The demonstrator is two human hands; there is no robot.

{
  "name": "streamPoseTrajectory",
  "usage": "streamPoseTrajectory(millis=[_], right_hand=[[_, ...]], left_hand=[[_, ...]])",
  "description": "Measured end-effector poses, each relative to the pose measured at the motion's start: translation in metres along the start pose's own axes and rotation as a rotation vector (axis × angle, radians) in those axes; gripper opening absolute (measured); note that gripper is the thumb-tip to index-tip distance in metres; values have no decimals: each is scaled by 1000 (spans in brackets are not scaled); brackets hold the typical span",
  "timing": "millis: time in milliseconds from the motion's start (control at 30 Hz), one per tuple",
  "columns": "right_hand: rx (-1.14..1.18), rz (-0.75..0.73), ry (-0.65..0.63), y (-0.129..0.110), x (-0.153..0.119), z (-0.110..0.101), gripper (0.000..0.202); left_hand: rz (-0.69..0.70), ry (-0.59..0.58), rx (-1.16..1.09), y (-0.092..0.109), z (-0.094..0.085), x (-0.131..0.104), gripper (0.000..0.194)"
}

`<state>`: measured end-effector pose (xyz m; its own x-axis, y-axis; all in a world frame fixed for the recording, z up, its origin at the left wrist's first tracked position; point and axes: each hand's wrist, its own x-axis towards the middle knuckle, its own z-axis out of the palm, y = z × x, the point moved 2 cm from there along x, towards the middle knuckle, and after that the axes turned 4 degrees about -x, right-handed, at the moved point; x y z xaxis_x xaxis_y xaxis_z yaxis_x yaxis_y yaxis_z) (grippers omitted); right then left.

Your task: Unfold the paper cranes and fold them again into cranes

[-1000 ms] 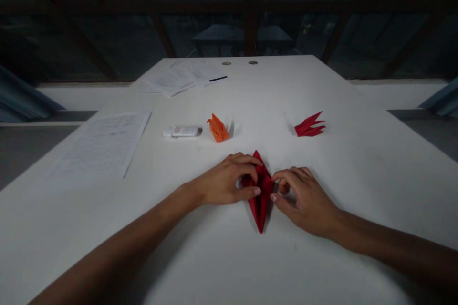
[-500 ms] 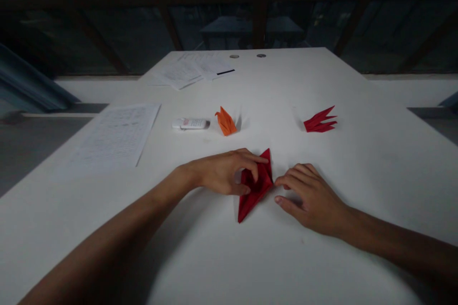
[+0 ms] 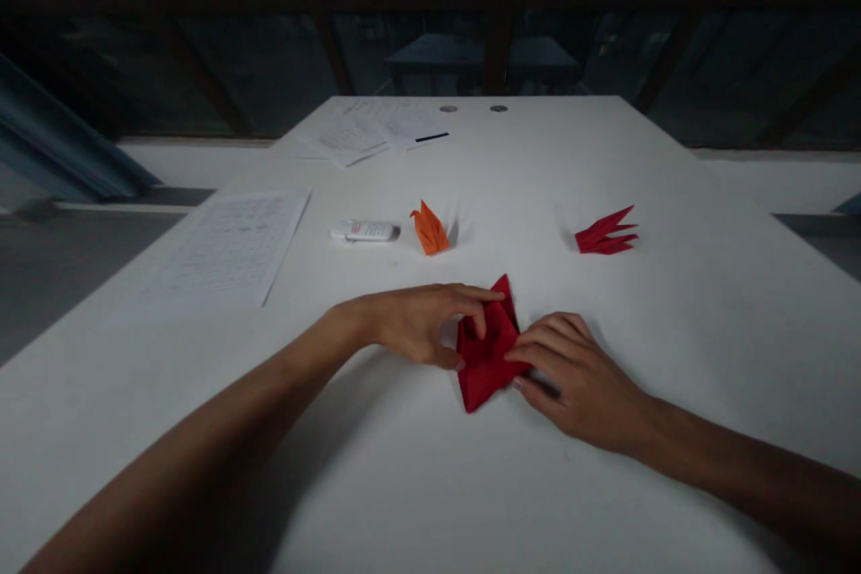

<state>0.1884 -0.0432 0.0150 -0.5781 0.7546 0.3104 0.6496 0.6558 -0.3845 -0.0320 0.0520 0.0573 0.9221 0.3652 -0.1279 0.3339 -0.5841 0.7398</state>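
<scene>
Red, pointed folded paper (image 3: 492,357) lies on the white bench (image 3: 430,493); I see the left hand (image 3: 423,323), fingers spread over it, and the right hand (image 3: 571,372) pinching its right corner. An uneven tug could tear or skew folds. Lettering on the white rounded tube (image 3: 364,231) looks too blurred to read.

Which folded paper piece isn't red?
The small orange bird-shaped paper piece; the others are the spiky red paper piece to its right and the larger red folded paper between the left hand and right hand.
</scene>
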Motion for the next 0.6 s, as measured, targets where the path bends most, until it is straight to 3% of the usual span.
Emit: streamPoseTrajectory(millis=[267,367,533,600], right_hand=[[-77,-33,46,13,-5,0,17],[-64,16,73,21,-5,0,16],[3,89,97,26,-2,-2,19],[27,102,96,25,-1,-3,18]], left_hand=[[-8,42,-15,0,-3,-5,25],[22,62,10,3,-3,-4,25],[24,65,35,6,-3,-3,10],[26,79,51,6,-3,-3,14]])
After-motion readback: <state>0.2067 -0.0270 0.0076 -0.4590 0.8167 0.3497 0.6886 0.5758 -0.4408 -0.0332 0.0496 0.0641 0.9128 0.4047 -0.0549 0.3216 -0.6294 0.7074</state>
